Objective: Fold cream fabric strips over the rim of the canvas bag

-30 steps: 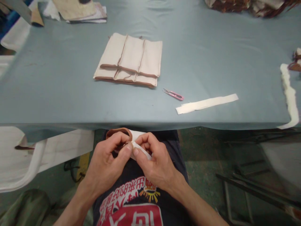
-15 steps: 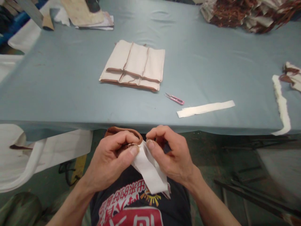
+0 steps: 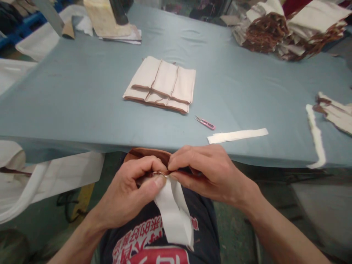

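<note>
Over my lap, just in front of the table edge, my left hand (image 3: pixel 140 187) pinches a brown-and-white fabric piece (image 3: pixel 150 152) between thumb and forefinger. Its brown part curves up behind my fingers, and a white strip (image 3: pixel 176 220) hangs down from the pinch over my dark printed shirt. Right beside it, my right hand (image 3: pixel 203 168) is closed too, thumb and fingertips meeting on the brown edge at the top of the strip. The exact spot under both sets of fingertips is hidden.
On the blue-green table cover (image 3: pixel 90 106) lies a folded cream pocketed piece (image 3: pixel 162 82) with brown edging. Pink thread snips (image 3: pixel 205 123) and a loose white strip (image 3: pixel 238 135) lie nearer me. Bundles of brown-and-white fabric (image 3: pixel 264 33) are piled far right; a ragged white strip (image 3: pixel 316 135) lies at right.
My right hand has turned and closed in against the left fingertips, pinching the brown edge. The white strip hangs lower and straighter. The whole view has shifted slightly.
</note>
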Demonstrator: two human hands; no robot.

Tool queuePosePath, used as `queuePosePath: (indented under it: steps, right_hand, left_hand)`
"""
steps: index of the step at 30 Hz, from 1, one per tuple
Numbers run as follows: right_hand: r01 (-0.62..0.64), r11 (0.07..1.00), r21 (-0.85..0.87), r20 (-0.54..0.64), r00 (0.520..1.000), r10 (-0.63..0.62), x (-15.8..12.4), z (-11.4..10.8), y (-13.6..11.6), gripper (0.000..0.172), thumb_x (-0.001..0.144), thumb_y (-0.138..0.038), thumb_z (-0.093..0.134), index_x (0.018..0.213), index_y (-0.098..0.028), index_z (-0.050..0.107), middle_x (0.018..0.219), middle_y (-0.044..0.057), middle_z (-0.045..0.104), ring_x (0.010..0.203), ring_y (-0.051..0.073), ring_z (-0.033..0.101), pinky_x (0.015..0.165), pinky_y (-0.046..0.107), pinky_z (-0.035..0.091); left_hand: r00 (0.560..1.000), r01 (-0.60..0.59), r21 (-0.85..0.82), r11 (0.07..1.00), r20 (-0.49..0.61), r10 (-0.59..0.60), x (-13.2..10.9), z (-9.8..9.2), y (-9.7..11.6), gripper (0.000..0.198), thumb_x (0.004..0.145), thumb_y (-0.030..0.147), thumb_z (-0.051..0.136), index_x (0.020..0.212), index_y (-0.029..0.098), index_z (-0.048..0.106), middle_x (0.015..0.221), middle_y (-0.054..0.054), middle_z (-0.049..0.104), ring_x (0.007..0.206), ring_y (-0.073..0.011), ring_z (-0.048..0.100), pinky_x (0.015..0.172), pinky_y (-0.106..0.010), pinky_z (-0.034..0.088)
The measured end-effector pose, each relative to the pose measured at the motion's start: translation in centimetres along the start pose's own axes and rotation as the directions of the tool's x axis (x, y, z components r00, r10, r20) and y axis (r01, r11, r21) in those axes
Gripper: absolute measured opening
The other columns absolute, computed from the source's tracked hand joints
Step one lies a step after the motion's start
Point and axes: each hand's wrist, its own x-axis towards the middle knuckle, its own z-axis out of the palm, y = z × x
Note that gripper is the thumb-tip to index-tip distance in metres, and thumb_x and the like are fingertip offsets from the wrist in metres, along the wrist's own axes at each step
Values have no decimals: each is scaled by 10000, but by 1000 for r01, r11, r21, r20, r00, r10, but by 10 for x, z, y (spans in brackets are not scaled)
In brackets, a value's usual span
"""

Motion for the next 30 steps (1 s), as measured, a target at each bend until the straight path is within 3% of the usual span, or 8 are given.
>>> queuePosePath:
  steps: [3, 7, 16, 19, 22, 26, 30]
  right_hand:
    - [-29, 997, -76, 45, 998, 33, 2, -4, -6, 186, 1066, -277, 581, 988, -228, 742, 960, 42, 812, 793, 145, 748, 705, 239, 542]
    - [-67, 992, -103, 96, 992, 77, 3, -8, -8, 211, 1069, -282, 574, 980, -243, 761, 921, 26, 818, 751, 148, 743, 672, 245, 527]
    - [-91, 971, -223, 124, 985, 120, 2, -8, -9, 214, 1064, -227, 551, 1011, -259, 757, 876, 9, 808, 676, 153, 699, 563, 254, 448]
    - [-44, 927, -373, 177, 977, 118, 1, -7, -15, 277, 1069, -193, 497, 931, -236, 733, 781, 19, 775, 610, 155, 635, 517, 279, 373]
    - [10, 887, -462, 152, 986, 68, 0, -4, -18, 340, 1047, -136, 473, 794, -224, 681, 620, 11, 676, 529, 150, 539, 493, 305, 284]
    - [-93, 903, -420, 49, 991, 125, -3, 0, -13, 293, 975, -121, 483, 760, -225, 652, 565, 0, 615, 498, 138, 474, 496, 300, 224]
    - [-257, 945, -204, 66, 959, 275, -6, -3, -3, 173, 922, -182, 532, 789, -207, 641, 588, -28, 604, 488, 102, 467, 493, 250, 256]
  left_hand:
    - [1000, -11, 50, 999, -8, 12, 2, 0, 1, 201, 886, 277, 565, 733, 179, 651, 693, 5, 626, 612, -126, 544, 548, -224, 432]
    - [1000, 7, -1, 1000, 24, -7, 4, -1, -1, 203, 897, 294, 567, 757, 177, 657, 685, 8, 619, 598, -123, 546, 543, -223, 438]
    - [1000, 5, 10, 1000, 28, -6, 6, -2, -4, 215, 916, 293, 574, 756, 179, 663, 733, -6, 654, 647, -135, 582, 605, -234, 473]
    - [1000, 15, 63, 998, 23, -17, 8, 1, -1, 229, 910, 308, 570, 751, 180, 673, 734, -16, 668, 656, -146, 595, 596, -237, 472]
    - [999, 43, 80, 996, 16, -44, 11, 5, 1, 237, 906, 322, 572, 751, 177, 680, 690, -7, 651, 599, -134, 561, 528, -224, 431]
    - [997, 70, 58, 996, 14, -71, 15, 10, 2, 236, 886, 325, 579, 740, 169, 679, 672, -3, 650, 582, -128, 551, 524, -220, 428]
    - [994, 105, 42, 994, 18, -105, 18, 13, 1, 233, 857, 329, 588, 695, 171, 644, 641, 10, 610, 576, -120, 517, 528, -217, 414]
